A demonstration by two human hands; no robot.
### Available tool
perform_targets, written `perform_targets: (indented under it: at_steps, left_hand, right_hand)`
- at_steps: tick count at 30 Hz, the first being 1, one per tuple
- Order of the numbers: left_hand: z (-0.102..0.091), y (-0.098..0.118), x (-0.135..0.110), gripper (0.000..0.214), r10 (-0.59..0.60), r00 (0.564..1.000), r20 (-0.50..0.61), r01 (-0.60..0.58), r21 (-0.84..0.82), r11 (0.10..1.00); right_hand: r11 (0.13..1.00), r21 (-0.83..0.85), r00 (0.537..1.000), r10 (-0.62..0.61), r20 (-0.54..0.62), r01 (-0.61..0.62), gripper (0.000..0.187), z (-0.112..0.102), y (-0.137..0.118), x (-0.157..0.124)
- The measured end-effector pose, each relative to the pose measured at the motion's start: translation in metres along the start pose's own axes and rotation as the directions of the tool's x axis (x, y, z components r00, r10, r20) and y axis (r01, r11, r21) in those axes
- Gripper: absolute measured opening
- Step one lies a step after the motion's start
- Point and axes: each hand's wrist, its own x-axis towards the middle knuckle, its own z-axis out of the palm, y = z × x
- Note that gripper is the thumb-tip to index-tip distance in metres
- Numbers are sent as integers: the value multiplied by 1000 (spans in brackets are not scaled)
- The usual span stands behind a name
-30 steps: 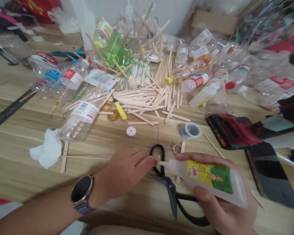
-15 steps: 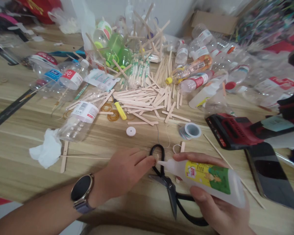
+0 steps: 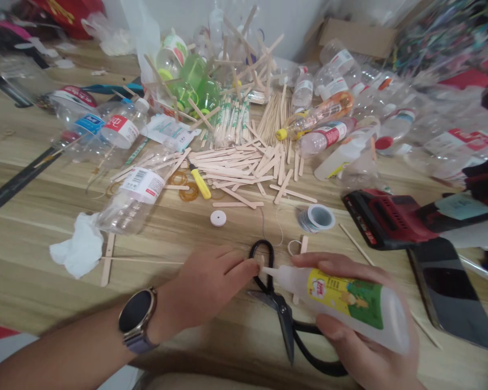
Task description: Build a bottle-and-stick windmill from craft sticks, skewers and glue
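A glue bottle (image 3: 345,298) is held tilted in the wrapped fingers of the right hand (image 3: 366,355), its nozzle (image 3: 284,275) pointed at the fingertips of the left hand (image 3: 211,287). The left fingers are drawn together, and a thin stick (image 3: 146,261) appears to be pinched in them, though the grip is partly hidden. A flat wooden stick (image 3: 106,273) is crossed by it on the counter (image 3: 211,336). Opened black scissors (image 3: 282,309) are seen beneath the nozzle.
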Motion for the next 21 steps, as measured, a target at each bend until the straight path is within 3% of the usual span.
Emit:
perform_targets:
  at_steps: [21]
  left_hand:
    - [4,-3,-2,30,-4,1000,-22,4,-7,1000]
  right_hand:
    - [1000,26,997,4,-82,-2,36,0,-3,9]
